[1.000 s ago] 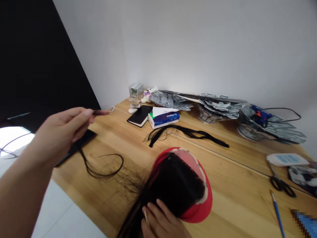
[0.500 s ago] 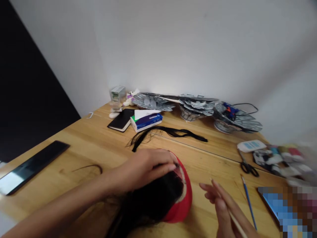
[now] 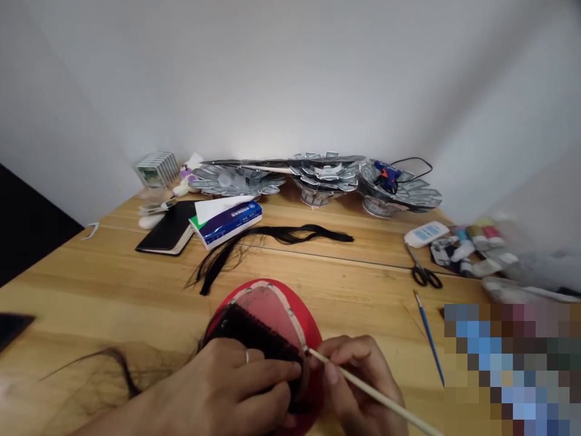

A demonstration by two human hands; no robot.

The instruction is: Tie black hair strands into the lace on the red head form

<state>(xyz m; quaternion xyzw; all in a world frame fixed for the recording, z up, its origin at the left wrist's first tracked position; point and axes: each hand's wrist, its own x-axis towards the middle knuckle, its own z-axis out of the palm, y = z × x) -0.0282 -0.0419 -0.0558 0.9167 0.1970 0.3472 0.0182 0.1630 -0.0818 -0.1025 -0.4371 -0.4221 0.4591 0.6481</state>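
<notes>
A red dome-shaped head form stands at the table's near edge. Over it is pinned a wig's lace cap with a pale border, and black hair covers its lower left part. My left hand, a ring on one finger, is closed over the hair, fingertips pressed down near the border; its thumb is mostly hidden. My right hand grips a slim pale wooden stick like a pen. The stick's tip meets the cap's border at the right; any hook there is too small to make out.
Behind the form lies a loose hank of black hair. Farther back are a tissue pack, a black notebook and grey petal-shaped models. Scissors and a blue paintbrush lie right. Loose strands lie left.
My right hand has moved left to the cap, bringing the stick's tip to the border. My left hand has shifted down over the hair, uncovering more lace. The camera view has turned right.
</notes>
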